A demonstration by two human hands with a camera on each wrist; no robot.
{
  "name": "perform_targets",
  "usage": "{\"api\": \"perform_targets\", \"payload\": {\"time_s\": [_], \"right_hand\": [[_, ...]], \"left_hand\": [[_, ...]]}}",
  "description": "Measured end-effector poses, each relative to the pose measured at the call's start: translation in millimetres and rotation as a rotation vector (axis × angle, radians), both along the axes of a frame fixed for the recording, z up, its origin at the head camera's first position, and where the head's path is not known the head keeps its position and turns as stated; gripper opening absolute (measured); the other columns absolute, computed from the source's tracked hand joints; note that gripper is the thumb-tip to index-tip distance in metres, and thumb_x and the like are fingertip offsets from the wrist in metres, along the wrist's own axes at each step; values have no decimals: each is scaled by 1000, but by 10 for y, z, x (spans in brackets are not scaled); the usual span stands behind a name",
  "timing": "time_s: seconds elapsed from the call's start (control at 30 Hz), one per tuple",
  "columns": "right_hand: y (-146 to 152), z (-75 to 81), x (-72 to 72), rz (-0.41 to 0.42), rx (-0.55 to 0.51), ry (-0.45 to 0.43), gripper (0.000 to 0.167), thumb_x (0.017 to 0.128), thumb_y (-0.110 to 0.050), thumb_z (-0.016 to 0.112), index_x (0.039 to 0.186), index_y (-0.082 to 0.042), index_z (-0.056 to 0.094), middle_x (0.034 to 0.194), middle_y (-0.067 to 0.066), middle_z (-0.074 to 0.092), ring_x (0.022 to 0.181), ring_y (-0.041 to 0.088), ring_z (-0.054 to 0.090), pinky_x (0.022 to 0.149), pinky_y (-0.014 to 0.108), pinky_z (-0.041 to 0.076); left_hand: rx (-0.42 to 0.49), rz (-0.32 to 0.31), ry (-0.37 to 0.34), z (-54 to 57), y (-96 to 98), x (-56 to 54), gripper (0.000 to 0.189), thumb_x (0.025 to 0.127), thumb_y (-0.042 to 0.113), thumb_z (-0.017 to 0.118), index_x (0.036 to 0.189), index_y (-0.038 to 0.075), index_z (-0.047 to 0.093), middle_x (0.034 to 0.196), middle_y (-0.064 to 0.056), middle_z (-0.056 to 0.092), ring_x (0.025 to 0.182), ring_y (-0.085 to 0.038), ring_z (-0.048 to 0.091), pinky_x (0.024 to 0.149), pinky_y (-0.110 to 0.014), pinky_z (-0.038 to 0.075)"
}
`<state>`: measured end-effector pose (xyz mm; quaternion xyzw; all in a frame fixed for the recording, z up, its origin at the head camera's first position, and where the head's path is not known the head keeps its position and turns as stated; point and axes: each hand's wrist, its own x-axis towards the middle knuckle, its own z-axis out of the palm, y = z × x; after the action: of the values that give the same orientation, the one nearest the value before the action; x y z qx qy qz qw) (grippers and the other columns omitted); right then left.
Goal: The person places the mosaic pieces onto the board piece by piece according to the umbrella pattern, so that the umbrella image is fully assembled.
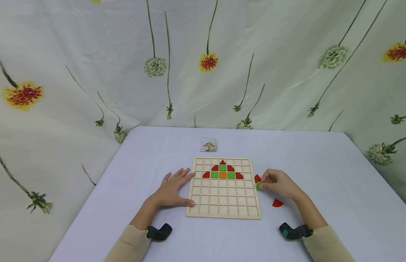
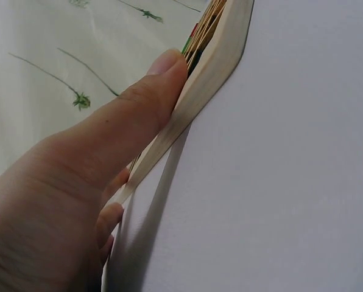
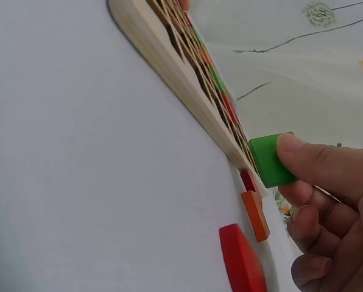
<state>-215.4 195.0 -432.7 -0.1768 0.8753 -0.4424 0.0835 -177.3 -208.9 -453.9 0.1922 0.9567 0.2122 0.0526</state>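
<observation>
A pale wooden grid board (image 1: pixel 223 210) lies flat on the table, with red, green and orange pieces set in its upper rows. My left hand (image 1: pixel 174 190) rests along its left edge with fingers spread; the thumb (image 2: pixel 139 100) presses on the rim in the left wrist view. Just off the board's right edge, my right hand (image 1: pixel 281 183) pinches a green square block (image 3: pixel 268 161) between thumb and fingers. Beneath it are a red piece (image 1: pixel 257 178) near the board and an orange block (image 3: pixel 256 217). A red quarter-round piece (image 1: pixel 277 203) lies closer to me.
Behind the board lies a small pattern card (image 1: pixel 208 145) printed with a coloured figure on a grid. White cloth (image 1: pixel 307 156) covers the table, and a flowered curtain (image 1: pixel 271 72) hangs behind it. Each wrist wears a black device (image 1: pixel 159 232).
</observation>
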Motion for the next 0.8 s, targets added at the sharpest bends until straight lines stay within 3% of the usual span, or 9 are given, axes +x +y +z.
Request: {"api": "perform_targets", "payload": {"time_s": [0.57,0.8], "right_hand": [[-329,20,-132,70,-99,-19,18,82,-11,79,86,-4,62,73,2,51,64,18,44,49,23,36],[-582,11,-168,76,-141,-18,19,83,-11,78,87,-3,62,74,1,53,67,18,45,56,24,36]], "left_hand": [[0,-4,3,-34,8,-6,106,67,73,70,152,19,37,160,-8,24,148,-31,11,112,-63,2],[-5,-7,8,-15,-1,-14,106,67,72,71,152,19,36,160,-8,23,148,-31,11,112,-63,2]]}}
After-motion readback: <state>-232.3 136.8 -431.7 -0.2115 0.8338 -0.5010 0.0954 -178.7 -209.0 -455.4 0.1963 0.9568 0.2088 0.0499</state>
